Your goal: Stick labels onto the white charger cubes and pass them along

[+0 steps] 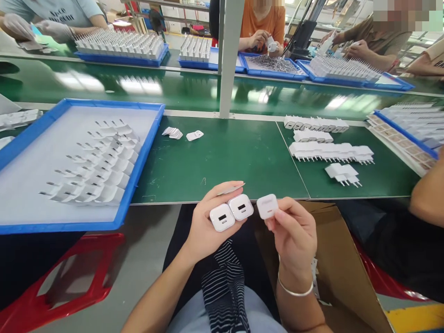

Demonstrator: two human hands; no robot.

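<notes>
- writing: dark lettering on a light blue shirt worn by a person across the bench; too blurred to read with certainty.
- left hand: palm turned inward, fingers curled, clamped around two white adapters; a thin flat piece lies along its upper fingers.
- right hand: raised just beside the left, thumb and fingertips pinching a white rounded-square piece; a pale bangle circles the wrist.
- adapters in hand: side by side, above the lap at the near edge of the bench; glossy end faces toward the viewer, each with a wide dark port and a smaller oval one.
- pinched piece: just right of the adapters and apart from them, with a faint broad marking and a small slot-like mark.
- surroundings: a blue-rimmed tray of pronged adapters at left; small flat white pieces beyond the hands; adapter rows at right.
</notes>
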